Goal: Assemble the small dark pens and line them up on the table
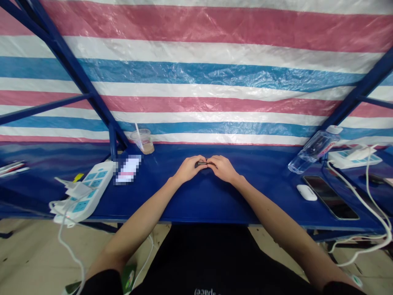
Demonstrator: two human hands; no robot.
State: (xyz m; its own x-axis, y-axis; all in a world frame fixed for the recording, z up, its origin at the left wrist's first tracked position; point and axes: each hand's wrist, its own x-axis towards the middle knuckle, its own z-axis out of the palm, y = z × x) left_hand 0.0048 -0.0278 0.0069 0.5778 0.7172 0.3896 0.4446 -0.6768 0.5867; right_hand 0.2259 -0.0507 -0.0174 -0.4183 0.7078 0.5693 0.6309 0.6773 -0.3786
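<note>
Above the middle of the blue table (199,205), my left hand (189,169) and my right hand (224,168) meet at the fingertips. Between them is a small, thin dark object (202,163), mostly covered by my fingers, so its kind cannot be made out. The left thumb and fingers pinch one end of it. On the other side, the right fingers curl closed around its other end.
At left lie a white power strip (98,180) with plugs and a blurred bright screen (129,169); a plastic cup (146,145) with a straw stands behind. At right are a tilted water bottle (316,149), an earbud case (306,192), a phone (331,197), and another power strip (340,159) with cables.
</note>
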